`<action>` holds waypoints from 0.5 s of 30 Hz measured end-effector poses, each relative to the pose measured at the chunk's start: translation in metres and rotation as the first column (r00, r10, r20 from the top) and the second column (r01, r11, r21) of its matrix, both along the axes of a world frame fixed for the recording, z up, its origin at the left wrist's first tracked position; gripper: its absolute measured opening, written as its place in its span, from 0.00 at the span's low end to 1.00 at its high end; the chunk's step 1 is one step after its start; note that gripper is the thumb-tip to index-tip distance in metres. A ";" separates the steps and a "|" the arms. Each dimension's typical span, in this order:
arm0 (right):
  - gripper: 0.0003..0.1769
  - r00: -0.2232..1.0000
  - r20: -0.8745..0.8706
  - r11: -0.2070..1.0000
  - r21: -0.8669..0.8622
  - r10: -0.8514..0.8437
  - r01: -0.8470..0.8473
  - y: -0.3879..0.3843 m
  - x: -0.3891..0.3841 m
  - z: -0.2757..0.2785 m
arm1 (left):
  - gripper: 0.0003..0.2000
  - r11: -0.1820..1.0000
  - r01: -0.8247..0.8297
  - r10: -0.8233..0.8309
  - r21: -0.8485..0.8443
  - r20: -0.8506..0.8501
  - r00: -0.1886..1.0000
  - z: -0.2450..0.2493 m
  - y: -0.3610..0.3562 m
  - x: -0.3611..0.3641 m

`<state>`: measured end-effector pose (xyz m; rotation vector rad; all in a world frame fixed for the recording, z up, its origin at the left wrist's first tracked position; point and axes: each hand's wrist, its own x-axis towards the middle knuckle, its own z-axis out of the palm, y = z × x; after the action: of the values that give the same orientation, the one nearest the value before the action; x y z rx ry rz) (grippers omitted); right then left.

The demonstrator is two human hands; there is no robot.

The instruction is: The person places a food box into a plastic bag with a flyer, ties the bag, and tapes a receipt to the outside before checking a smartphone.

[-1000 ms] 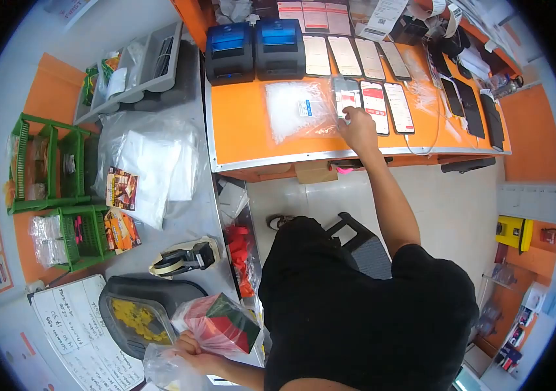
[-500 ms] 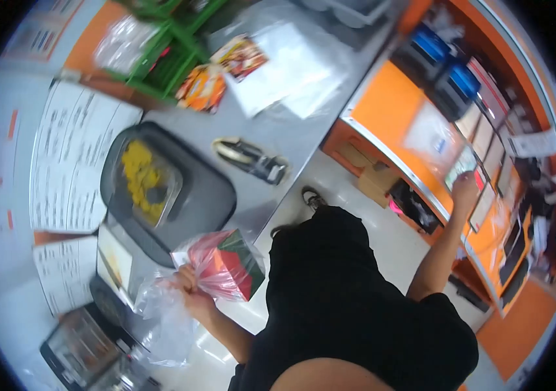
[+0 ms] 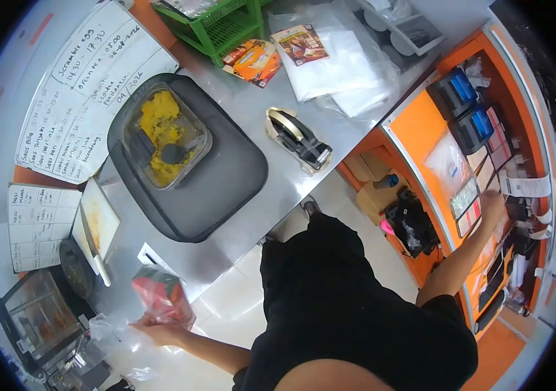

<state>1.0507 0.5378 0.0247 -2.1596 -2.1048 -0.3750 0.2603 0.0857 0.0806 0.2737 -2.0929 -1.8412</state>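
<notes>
My left hand (image 3: 159, 331) is closed on a clear plastic bag (image 3: 105, 332). Inside the bag is a red and green box (image 3: 164, 296), held by the edge of the steel counter. The loose end of the bag hangs left of my hand. On the opposite side, my right hand (image 3: 492, 207) reaches over an orange counter (image 3: 403, 124), among flat cards or phone-like items (image 3: 466, 199) in a dark holder. Its fingers are too small and blurred to make out.
The steel counter (image 3: 245, 251) bears a dark grey lid-like tray (image 3: 226, 189) with a tub of yellow food (image 3: 167, 124), a tape dispenser (image 3: 297, 140), white bags (image 3: 336, 72) and green crates (image 3: 226, 29). A knife (image 3: 89, 234) lies on a cutting board (image 3: 112, 215).
The view has shifted and sharpened. My left hand has carried the bagged box away from the grey tray, towards the counter's lower end. My right hand has moved farther along the holder of flat items.
</notes>
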 end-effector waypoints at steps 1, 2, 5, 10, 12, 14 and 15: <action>0.13 0.993 -0.111 0.996 0.080 -0.042 0.051 -0.004 -0.082 0.042 | 0.24 0.986 -0.166 0.164 -0.027 -0.075 0.984 0.008 -0.001 -0.015; 0.13 0.981 -0.191 0.994 0.094 -0.035 0.054 0.001 -0.136 0.053 | 0.25 0.943 -0.330 0.320 -0.043 -0.152 0.935 0.014 -0.005 -0.031; 0.15 0.779 -0.610 0.973 -0.056 0.145 -0.225 0.028 -0.289 0.033 | 0.21 0.810 -0.433 0.413 -0.396 -0.139 0.900 -0.029 -0.065 -0.095; 0.12 0.624 -0.639 0.680 -0.209 0.449 -0.703 0.065 -0.478 -0.022 | 0.17 0.330 -0.229 0.302 -0.916 -0.127 0.945 -0.111 -0.171 -0.201; 0.12 0.614 -0.576 0.560 -0.298 0.540 -0.773 0.077 -0.505 -0.046 | 0.16 0.603 -0.213 0.179 -0.768 -0.130 0.975 -0.127 -0.198 -0.226; 0.12 0.679 -0.524 0.570 -0.383 0.514 -0.727 0.079 -0.524 -0.052 | 0.17 0.696 -0.207 0.124 -0.688 -0.169 0.978 -0.137 -0.234 -0.252; 0.12 0.678 -0.522 0.576 -0.374 0.517 -0.727 0.079 -0.531 -0.047 | 0.15 0.732 -0.181 0.101 -0.656 -0.158 0.982 -0.110 -0.240 -0.249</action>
<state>0.5196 0.6165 -0.0228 -1.2700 -2.7549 0.7511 0.0117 -0.1542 -0.0292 0.1294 -2.4082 -0.8860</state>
